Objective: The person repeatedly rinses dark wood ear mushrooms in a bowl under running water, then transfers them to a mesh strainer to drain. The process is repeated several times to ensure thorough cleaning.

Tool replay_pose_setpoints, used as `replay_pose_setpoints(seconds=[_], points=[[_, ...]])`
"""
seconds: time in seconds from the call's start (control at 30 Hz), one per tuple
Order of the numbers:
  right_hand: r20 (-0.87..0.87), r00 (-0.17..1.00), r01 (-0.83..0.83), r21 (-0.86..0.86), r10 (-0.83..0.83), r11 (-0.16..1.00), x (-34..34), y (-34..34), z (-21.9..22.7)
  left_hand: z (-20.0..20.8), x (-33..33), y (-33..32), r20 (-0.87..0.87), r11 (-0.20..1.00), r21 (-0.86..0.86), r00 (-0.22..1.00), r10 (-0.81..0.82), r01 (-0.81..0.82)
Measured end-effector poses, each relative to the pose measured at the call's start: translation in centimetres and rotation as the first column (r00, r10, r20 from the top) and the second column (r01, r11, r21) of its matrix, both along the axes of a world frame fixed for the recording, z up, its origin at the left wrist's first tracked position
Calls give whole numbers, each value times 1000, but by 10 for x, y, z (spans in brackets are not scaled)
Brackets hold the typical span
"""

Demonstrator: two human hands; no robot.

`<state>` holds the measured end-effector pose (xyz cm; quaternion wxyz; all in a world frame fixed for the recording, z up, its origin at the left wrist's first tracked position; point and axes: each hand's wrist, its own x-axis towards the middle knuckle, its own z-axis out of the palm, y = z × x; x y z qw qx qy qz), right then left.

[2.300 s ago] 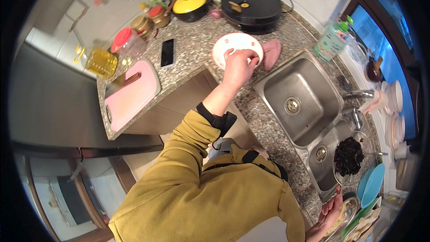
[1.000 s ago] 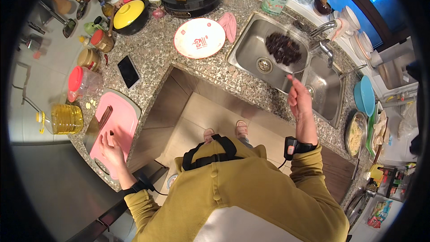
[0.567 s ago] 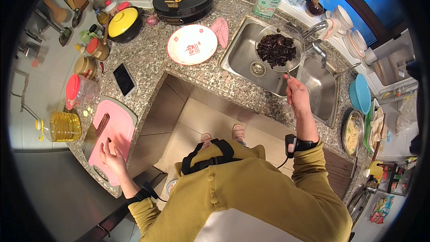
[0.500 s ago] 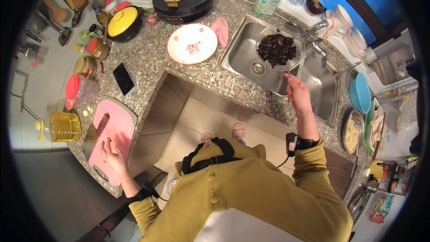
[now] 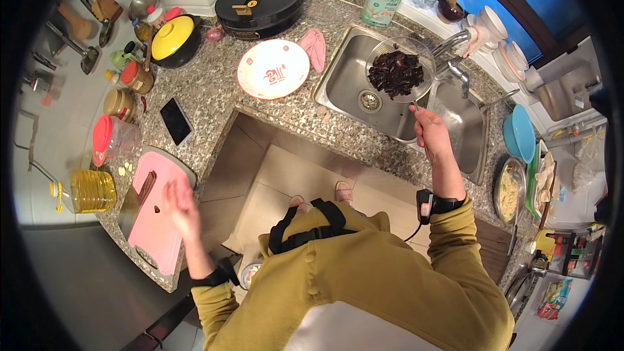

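My right hand [image 5: 430, 131] grips the handle of a round mesh strainer [image 5: 426, 65] over the sink's left basin. In the strainer lies a heap of dark brown, wet-looking pieces [image 5: 395, 73], perhaps wood ear fungus. My left hand [image 5: 181, 207] is above the right edge of a pink cutting board [image 5: 159, 237]. Its fingers are blurred but look stretched out, with nothing visible in them. A small dark piece [image 5: 156, 209] rests on the board, beside a knife [image 5: 132, 208] with a brown handle. Left of the sink stands a white oval plate [image 5: 273, 81] with a red print.
A steel double sink [image 5: 338, 84] with a tap [image 5: 455, 42] sits at the right. Along the counter stand a black electric pan [image 5: 260, 3], a yellow-lidded pot [image 5: 175, 39], jars, an oil jug [image 5: 93, 190], a phone [image 5: 176, 121], a blue bowl [image 5: 520, 133] and a soap bottle [image 5: 383, 1].
My left hand has shifted rightward across the board, and a small dark piece now shows on it. My right hand keeps hold of the strainer in about the same place.
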<state>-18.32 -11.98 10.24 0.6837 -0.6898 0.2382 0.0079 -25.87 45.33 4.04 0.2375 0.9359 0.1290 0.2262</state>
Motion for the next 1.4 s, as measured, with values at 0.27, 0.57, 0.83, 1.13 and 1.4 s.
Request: replay_pose_setpoints(seconds=[0.27,0.57,0.83,1.13,1.4], points=[[-24,996,-83,10,83,997,-2,-11,5,38,158,-322,295,535,-360,637,-712,764],[-84,979,-183,68,189,981,1,-28,7,43,215,-490,-150,786,-391,810,-567,478],[-65,968,-245,0,244,970,8,-45,14,29,224,-515,-77,801,-270,817,-571,534],[14,959,-280,-94,282,955,19,-60,13,25,233,-535,4,777,-374,838,-545,507],[-20,952,-301,-224,305,927,24,-67,26,24,241,-546,97,756,-413,849,-519,509]])
